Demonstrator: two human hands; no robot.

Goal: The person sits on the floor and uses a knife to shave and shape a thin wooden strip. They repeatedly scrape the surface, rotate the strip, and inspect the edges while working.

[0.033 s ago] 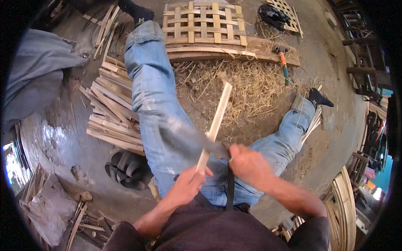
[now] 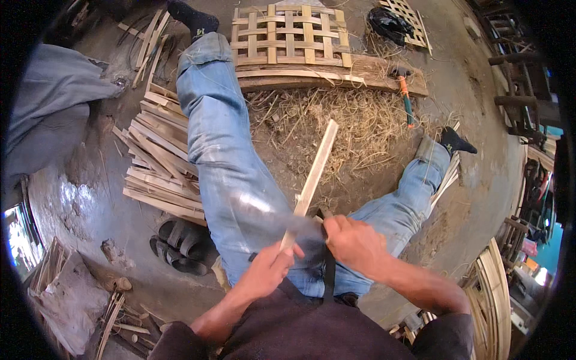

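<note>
Blurred grey metal blade [image 2: 277, 218] slid slightly nearer

L hand [image 2: 270, 270] is clamped on near end of pale flat wooden strip [image 2: 312, 179], mid-scene; R hand [image 2: 357, 243] is closed at blade's R end. Blade crosses strip nearer L hand than a moment ago, so shaving is prob. under way.

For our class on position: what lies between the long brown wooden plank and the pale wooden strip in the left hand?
Loose, curly, straw-coloured shavings lie between plank and strip, in the head view.
</note>
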